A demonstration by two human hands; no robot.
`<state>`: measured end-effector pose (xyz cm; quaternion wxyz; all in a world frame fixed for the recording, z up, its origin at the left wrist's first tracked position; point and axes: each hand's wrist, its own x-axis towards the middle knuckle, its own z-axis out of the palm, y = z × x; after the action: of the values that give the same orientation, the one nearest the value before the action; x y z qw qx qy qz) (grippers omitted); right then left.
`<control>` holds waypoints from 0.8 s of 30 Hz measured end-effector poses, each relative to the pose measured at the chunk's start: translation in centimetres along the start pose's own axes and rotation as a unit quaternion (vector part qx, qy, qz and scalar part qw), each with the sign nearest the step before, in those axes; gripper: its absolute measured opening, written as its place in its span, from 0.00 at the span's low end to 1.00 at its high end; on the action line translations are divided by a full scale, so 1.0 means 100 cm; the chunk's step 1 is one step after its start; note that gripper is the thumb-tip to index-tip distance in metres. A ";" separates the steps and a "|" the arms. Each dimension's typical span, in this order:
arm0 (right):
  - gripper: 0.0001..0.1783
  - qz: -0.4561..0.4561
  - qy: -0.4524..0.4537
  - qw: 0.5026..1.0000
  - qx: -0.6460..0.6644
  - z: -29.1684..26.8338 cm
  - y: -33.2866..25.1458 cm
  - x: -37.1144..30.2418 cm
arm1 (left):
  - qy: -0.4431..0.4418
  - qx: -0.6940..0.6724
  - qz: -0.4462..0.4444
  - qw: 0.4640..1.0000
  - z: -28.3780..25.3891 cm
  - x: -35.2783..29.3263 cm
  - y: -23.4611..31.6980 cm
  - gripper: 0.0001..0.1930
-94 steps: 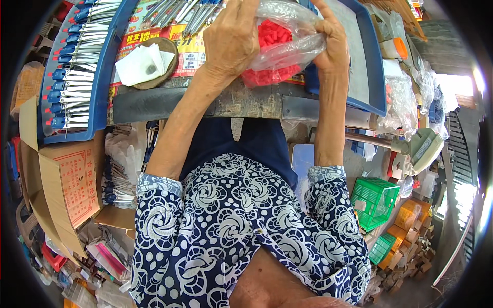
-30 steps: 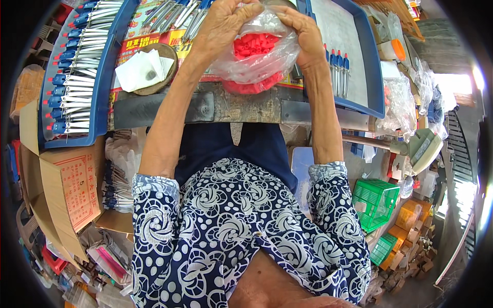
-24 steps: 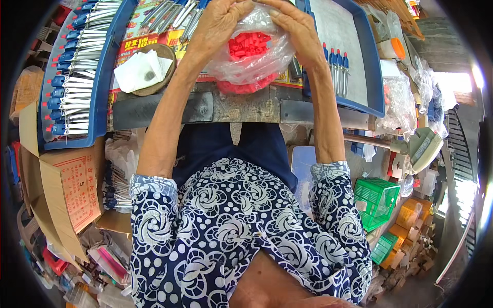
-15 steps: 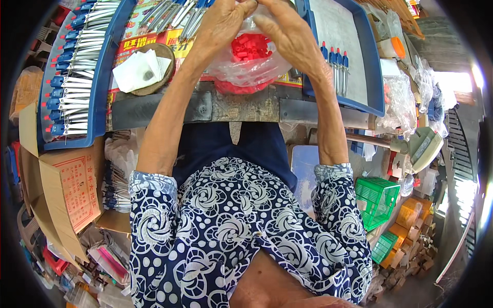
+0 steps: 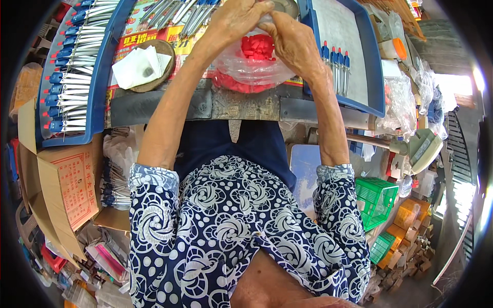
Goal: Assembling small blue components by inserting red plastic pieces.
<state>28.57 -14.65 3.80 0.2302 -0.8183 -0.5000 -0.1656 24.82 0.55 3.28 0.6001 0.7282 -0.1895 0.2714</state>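
My left hand (image 5: 237,21) and my right hand (image 5: 297,45) are close together at the far side of a clear plastic bag (image 5: 231,71). Fingers of both are curled in on the bag's gathered plastic, partly hiding what lies between them. Through the bag's mouth, small red plastic pieces (image 5: 258,47) show in a heap. Just beyond my right hand sits a round grey metal dish (image 5: 286,6), cut off by the picture's upper edge. Loose silver and white pens (image 5: 197,18) lie beside my left hand.
A blue tray (image 5: 105,77) at left holds rows of white pens with blue and red ends. Several pens stand in the right blue tray (image 5: 359,61). White papers (image 5: 137,68) cover a round wooden board. Below are a cardboard box (image 5: 69,190) and a green crate (image 5: 377,203).
My left hand has shifted slightly right and down, and my right hand has drawn down and right. The bag's mouth has changed shape, and the grey dish has come into sight.
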 end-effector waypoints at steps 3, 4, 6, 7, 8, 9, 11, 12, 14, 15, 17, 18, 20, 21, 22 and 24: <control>0.11 -0.016 0.045 0.999 0.006 0.003 0.002 -0.003 | 0.028 0.156 -0.099 0.982 0.003 -0.009 0.016 0.12; 0.10 0.018 0.047 0.999 0.002 0.003 0.002 -0.005 | 0.027 0.157 -0.100 0.982 0.004 -0.015 0.023 0.12; 0.10 0.054 0.048 0.997 0.000 0.005 0.002 -0.009 | 0.066 0.333 -0.036 0.940 0.003 -0.028 0.034 0.15; 0.10 0.072 0.070 0.995 0.002 0.006 0.001 -0.010 | 0.065 0.334 -0.037 0.940 0.005 -0.034 0.038 0.15; 0.11 0.098 0.087 0.991 0.003 0.007 0.000 -0.011 | 0.071 0.324 -0.056 0.942 0.006 -0.041 0.043 0.17; 0.11 0.090 0.092 0.992 0.005 0.007 -0.001 -0.013 | 0.078 0.315 -0.075 0.943 0.008 -0.046 0.046 0.20; 0.12 0.130 0.117 0.984 0.015 0.007 -0.004 -0.015 | 0.139 0.282 -0.082 0.946 0.019 -0.051 0.048 0.16; 0.12 0.130 0.117 0.984 0.015 0.007 -0.006 -0.015 | 0.200 0.247 -0.087 0.944 0.024 -0.052 0.050 0.15; 0.13 0.142 0.135 0.981 0.002 0.007 -0.008 -0.017 | 0.181 0.235 -0.084 0.951 0.025 -0.052 0.053 0.17; 0.13 0.145 0.136 0.980 0.005 0.007 -0.010 -0.018 | 0.170 0.229 -0.082 0.955 0.025 -0.050 0.055 0.19; 0.12 0.163 0.146 0.976 -0.002 0.006 -0.010 -0.019 | 0.153 0.205 -0.105 0.961 0.023 -0.044 0.058 0.23; 0.12 0.164 0.147 0.975 -0.003 0.006 -0.009 -0.019 | 0.148 0.196 -0.117 0.962 0.021 -0.041 0.058 0.23; 0.13 0.189 0.167 0.967 -0.016 0.006 -0.006 -0.019 | 0.135 0.184 -0.071 0.971 0.016 -0.037 0.058 0.23; 0.13 0.190 0.167 0.967 -0.016 0.005 -0.004 -0.020 | 0.131 0.183 -0.042 0.973 0.014 -0.036 0.057 0.23; 0.14 0.212 0.163 0.963 -0.022 0.005 -0.001 -0.020 | 0.126 0.181 -0.013 0.975 0.012 -0.035 0.054 0.23; 0.14 0.234 0.160 0.959 -0.029 0.006 0.005 -0.020 | 0.095 0.194 -0.006 0.976 0.008 -0.031 0.044 0.22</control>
<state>28.17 -16.04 2.11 0.3158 -0.8815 -0.2464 -0.2500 19.87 -1.27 4.64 0.4644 0.8027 -0.0708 0.3674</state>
